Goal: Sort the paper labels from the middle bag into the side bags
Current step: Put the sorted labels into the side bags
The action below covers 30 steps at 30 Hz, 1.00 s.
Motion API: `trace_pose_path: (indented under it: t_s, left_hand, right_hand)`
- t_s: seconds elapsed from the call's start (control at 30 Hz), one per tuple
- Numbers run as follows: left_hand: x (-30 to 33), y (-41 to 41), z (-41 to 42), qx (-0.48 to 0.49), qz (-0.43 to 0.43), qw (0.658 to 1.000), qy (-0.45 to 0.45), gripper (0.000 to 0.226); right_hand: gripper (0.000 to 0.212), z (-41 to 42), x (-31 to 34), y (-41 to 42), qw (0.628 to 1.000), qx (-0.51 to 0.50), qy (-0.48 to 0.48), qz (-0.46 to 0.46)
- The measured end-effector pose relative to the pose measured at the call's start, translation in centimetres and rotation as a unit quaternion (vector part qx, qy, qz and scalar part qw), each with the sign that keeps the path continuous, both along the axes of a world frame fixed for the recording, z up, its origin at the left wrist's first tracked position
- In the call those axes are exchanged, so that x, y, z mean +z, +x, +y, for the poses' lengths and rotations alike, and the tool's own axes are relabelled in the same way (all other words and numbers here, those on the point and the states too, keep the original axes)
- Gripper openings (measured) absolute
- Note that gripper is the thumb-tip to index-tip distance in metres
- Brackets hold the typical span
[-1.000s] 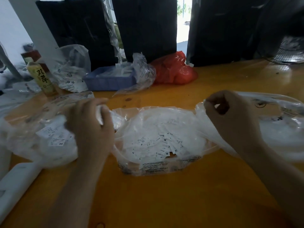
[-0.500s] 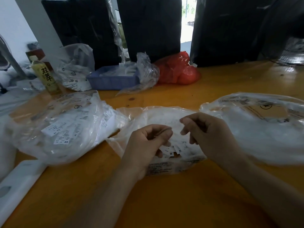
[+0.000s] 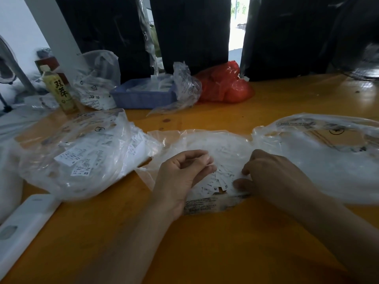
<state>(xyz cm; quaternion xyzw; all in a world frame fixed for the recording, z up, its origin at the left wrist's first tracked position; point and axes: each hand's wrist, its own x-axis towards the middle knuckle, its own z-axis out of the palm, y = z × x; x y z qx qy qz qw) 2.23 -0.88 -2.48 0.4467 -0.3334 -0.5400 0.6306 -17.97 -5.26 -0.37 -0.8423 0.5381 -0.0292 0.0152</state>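
Observation:
The middle bag (image 3: 205,140), clear plastic, lies open on the orange table with a pile of small white paper labels (image 3: 217,185) inside, some marked M and XL. My left hand (image 3: 182,175) is over the bag with its fingers curled, and the fingertips pinch at the pile's left edge. My right hand (image 3: 270,173) reaches in from the right, thumb and fingers pinching labels at the pile's right side. The left side bag (image 3: 82,160) holds larger tags marked XS and S. The right side bag (image 3: 320,160) lies open beside the right hand.
Along the table's back stand a blue tray (image 3: 143,97), a red plastic bag (image 3: 223,85), crumpled clear bags (image 3: 98,78) and a yellow bottle (image 3: 59,91). A white flat object (image 3: 24,226) lies at the front left. Dark bundles stand behind the table.
A second ago each hand was at its own side bag. Both came in to the middle bag, and the right hand has now dropped lower into the label pile.

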Motion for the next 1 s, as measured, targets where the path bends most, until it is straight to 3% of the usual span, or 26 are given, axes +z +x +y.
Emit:
trace_pose_path:
  t_s: [0.13,0.3,0.4,0.5,0.63,0.73,0.87,1.0]
  left_hand:
    - [-0.3,0.0,-0.2,0.008,0.003,1.0,0.003,0.032]
    - [-0.2,0.2,-0.2,0.008,0.007,1.0,0.002,0.027]
    - [-0.3,0.3,-0.3,0.015,0.018,1.0,0.005,0.016]
    - [-0.2,0.4,-0.2,0.016,0.014,1.0,0.01,0.016]
    - [-0.2,0.2,-0.2,0.004,0.018,1.0,0.011,0.018]
    - [-0.2,0.1,-0.1,-0.001,0.019,1.0,0.009,0.017]
    - [-0.2,0.0,-0.1,0.0,0.024,1.0,-0.001,0.022]
    - [-0.3,0.1,-0.2,0.009,0.021,1.0,-0.005,0.031]
  right_hand:
    - [0.034,0.1,-0.1,-0.1,0.999,0.022,-0.019,-0.042]
    - [0.032,0.5,-0.1,0.2,0.984,0.07,-0.084,-0.139]
    - [0.033,0.7,-0.4,1.0,0.982,0.124,-0.099,-0.101]
    - [0.039,0.6,-0.8,1.4,0.992,0.074,-0.098,-0.025]
    - [0.042,0.6,-1.2,1.5,0.996,0.019,-0.091,-0.008]
    - [0.046,0.5,-1.5,1.8,0.996,-0.008,-0.083,-0.014]
    - [0.033,0.1,-1.4,2.1,0.997,-0.016,-0.068,-0.018]
    - [0.022,0.0,-1.6,1.9,0.992,-0.007,-0.08,-0.1]
